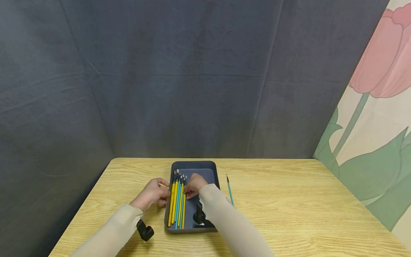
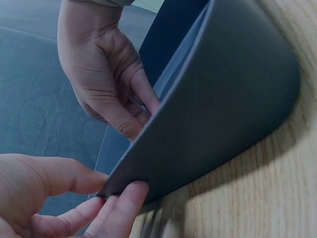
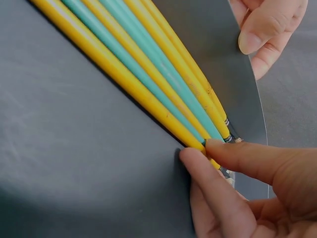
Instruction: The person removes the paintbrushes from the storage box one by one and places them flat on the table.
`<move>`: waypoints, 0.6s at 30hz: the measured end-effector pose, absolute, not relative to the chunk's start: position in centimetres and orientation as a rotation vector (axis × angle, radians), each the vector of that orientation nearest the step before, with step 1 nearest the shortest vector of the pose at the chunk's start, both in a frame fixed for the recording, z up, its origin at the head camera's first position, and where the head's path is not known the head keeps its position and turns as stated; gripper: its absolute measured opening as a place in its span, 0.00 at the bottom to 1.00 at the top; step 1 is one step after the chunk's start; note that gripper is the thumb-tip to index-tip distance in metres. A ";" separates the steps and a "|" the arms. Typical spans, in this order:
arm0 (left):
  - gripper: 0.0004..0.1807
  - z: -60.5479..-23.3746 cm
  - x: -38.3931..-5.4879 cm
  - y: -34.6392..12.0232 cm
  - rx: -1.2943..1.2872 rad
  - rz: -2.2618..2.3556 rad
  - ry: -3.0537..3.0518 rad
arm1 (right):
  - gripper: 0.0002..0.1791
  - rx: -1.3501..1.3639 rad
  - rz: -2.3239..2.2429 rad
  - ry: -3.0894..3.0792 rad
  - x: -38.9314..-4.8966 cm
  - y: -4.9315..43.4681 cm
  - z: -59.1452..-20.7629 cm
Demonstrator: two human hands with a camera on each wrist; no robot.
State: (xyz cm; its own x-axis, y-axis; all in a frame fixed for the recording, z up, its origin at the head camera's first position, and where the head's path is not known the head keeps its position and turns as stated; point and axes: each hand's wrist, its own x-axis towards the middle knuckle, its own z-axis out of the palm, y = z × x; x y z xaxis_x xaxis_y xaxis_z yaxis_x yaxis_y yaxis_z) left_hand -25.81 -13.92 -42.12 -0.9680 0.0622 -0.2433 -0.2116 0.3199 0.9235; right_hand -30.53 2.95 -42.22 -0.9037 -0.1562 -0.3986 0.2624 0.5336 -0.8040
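Note:
A dark grey rectangular tray [image 1: 193,165] lies on the table, with several yellow and turquoise paintbrushes [image 1: 174,205] side by side along its left wall. My left hand [image 1: 153,193] grips the tray's left rim, thumb over the edge and fingers against the outer wall [image 2: 213,99]. Inside the tray, my right hand [image 1: 195,184] pinches the innermost yellow paintbrush [image 3: 119,74] near its bristle end, between thumb and forefinger. That brush lies along the tray floor beside the others. Its tip is partly hidden by my fingers.
Right of the tray, a thin turquoise paintbrush [image 1: 230,191] lies on the wooden table [image 1: 289,200], its lower end hidden by my right sleeve. A dark grey curtain [image 1: 192,89] hangs behind the table. A tulip-patterned panel [image 1: 369,125] stands at the right.

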 end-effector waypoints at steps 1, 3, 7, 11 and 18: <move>0.17 -42.1 -25.8 -13.9 -0.140 1.700 2.352 | 0.06 0.090 -1.337 2.347 -30.6 2.9 -42.3; 0.18 -42.1 -25.8 -13.9 -0.147 1.698 2.350 | 0.06 0.096 -1.345 2.341 -30.8 2.9 -42.5; 0.18 -42.1 -25.8 -13.9 -0.160 1.694 2.348 | 0.06 0.102 -1.353 2.338 -30.9 2.8 -42.7; 0.18 -42.1 -25.8 -13.9 -0.157 1.696 2.350 | 0.05 0.101 -1.353 2.339 -30.8 2.8 -42.5; 0.19 -42.1 -25.8 -13.8 -0.156 1.708 2.344 | 0.05 0.090 -1.365 2.334 -30.5 2.9 -42.2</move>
State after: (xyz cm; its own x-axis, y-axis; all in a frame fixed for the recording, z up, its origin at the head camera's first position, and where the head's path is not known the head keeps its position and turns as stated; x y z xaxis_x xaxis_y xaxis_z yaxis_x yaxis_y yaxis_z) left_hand -25.77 -13.84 -42.14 -0.9662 0.0531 -0.2522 -0.2238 0.3124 0.9232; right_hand -30.46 2.94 -42.23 -0.9042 -0.1583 -0.3967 0.2681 0.5126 -0.8157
